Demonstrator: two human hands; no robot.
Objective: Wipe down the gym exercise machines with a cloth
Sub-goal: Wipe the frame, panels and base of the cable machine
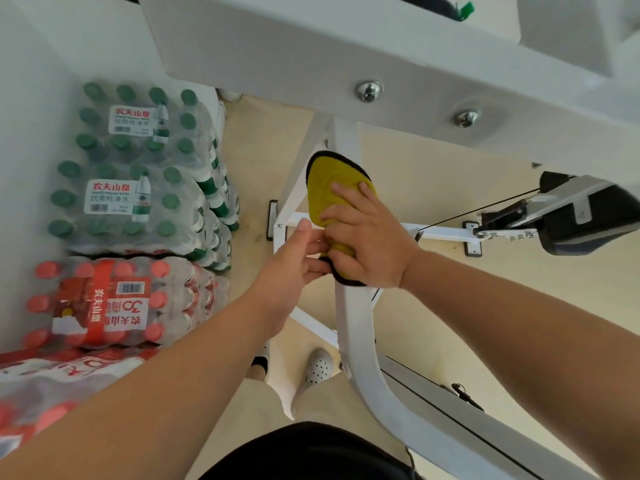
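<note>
head cam, yellow cloth (330,188) draped over the white machine bar (356,327), my right hand (367,240) pressing it flat, fingers spread, my left hand (294,265) pinching its lower edge, bottled water packs (138,188) stacked off left

Small gym room, by what I see. White steel machine frame (356,327) curves past my legs. Thin black cable (485,206) runs taut to bracket beside dark padded part (588,223) at my right. Heavy bolts (370,90) sit in white plate above. Smooth beige floor (415,168). At my left, shrink-wrapped bottled water: green-cap packs (138,161) and red-cap packs (104,306), stacked against white wall (31,98).
</note>
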